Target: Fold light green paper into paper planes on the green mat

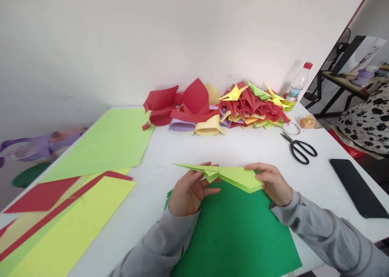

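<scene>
A folded piece of light-green paper (237, 177), pointed at its left end and layered in the middle, is held between both hands above a dark-green sheet (240, 232). My left hand (191, 190) grips its left part from below, the fingers partly behind the paper. At the other end, my right hand (273, 182) pinches the right edge, with fingertips on top. Part of the right thumb is hidden by the paper.
Colored paper sheets (75, 224) and a large light-green sheet (115, 139) lie at left. Red folded shapes (194, 98) and a pile of paper stars (252, 102) stand along the wall. Scissors (300, 149), a bottle (299, 82) and a black phone-like slab (358, 187) are at right.
</scene>
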`<state>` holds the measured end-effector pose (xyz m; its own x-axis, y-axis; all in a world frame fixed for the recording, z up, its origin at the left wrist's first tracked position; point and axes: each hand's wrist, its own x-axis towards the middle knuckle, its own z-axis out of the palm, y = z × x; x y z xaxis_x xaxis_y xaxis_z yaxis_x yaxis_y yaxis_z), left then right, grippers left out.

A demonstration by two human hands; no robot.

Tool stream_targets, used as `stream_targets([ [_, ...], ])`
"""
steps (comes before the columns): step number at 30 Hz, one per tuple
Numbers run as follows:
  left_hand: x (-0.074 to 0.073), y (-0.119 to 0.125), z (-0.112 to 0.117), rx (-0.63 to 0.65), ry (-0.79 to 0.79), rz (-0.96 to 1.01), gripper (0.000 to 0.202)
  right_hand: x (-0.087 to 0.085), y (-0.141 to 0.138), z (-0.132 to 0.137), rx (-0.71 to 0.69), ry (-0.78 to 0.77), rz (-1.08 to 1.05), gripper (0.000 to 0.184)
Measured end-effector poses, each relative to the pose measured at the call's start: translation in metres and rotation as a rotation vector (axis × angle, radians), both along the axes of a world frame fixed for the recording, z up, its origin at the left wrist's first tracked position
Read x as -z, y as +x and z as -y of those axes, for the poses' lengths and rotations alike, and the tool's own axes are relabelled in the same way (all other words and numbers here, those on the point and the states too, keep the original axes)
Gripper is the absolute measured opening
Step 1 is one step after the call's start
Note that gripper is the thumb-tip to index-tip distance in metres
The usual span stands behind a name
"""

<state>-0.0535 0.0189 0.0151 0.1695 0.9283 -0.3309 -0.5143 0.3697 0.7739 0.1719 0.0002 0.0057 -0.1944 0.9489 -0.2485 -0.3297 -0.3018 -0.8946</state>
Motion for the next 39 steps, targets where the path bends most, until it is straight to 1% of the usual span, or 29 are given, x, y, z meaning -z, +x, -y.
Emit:
stream_targets([
  [3,0.002,0.000,0.000,-0.005,0.003,-0.041,0.022,-0.001,0.000,-0.003,0.024,-0.037,-0.021,0.027],
  [5,0.004,0.000,-0.001,-0.007,0.011,-0.072,0.022,-0.001,0.001,-0.003,0.028,-0.018,0.005,0.028],
  [7,0.005,0.000,-0.001,-0.004,0.022,-0.087,0.026,-0.002,0.001,-0.003,0.040,0.040,0.077,0.032],
  [9,0.005,0.001,0.000,0.007,0.026,-0.096,0.029,-0.003,0.002,-0.001,0.065,0.169,0.195,0.031],
  [11,0.004,0.003,0.003,0.031,0.025,-0.112,0.030,-0.007,0.002,0.001,0.092,0.343,0.300,0.024],
  [13,0.004,0.007,0.008,0.068,0.016,-0.132,0.031,-0.012,0.001,0.005,0.077,0.491,0.350,0.017],
  [16,0.004,0.014,0.017,0.181,0.002,-0.203,0.037,-0.019,-0.004,0.013,-0.041,0.669,0.394,0.011],
  [18,0.004,0.018,0.022,0.290,-0.004,-0.242,0.040,-0.021,-0.009,0.019,-0.109,0.771,0.448,0.011],
  [21,0.005,0.021,0.025,0.409,-0.014,-0.238,0.046,-0.020,-0.014,0.023,-0.113,0.861,0.546,0.012],
  [23,0.006,0.021,0.025,0.438,-0.017,-0.224,0.047,-0.017,-0.016,0.023,-0.062,0.898,0.639,0.010],
  [25,0.007,0.021,0.025,0.454,-0.012,-0.209,0.047,-0.014,-0.015,0.022,-0.018,0.992,0.771,0.009],
  [27,0.009,0.021,0.026,0.475,-0.013,-0.200,0.044,-0.012,-0.014,0.020,-0.012,1.165,0.936,0.013],
  [29,0.009,0.021,0.027,0.495,-0.029,-0.189,0.042,-0.011,-0.013,0.020,-0.036,1.353,1.095,0.017],
  [31,0.009,0.021,0.028,0.509,-0.058,-0.160,0.041,-0.011,-0.012,0.020,-0.042,1.481,1.174,0.018],
  [33,0.008,0.020,0.028,0.507,-0.079,-0.121,0.039,-0.012,-0.012,0.020,-0.024,1.513,1.155,0.015],
  [36,0.006,0.019,0.027,0.486,-0.096,-0.093,0.038,-0.013,-0.012,0.019,0.010,1.470,1.076,0.010],
  [39,0.007,0.019,0.026,0.508,-0.116,-0.091,0.041,-0.013,-0.011,0.019,0.010,1.460,1.064,0.009],
])
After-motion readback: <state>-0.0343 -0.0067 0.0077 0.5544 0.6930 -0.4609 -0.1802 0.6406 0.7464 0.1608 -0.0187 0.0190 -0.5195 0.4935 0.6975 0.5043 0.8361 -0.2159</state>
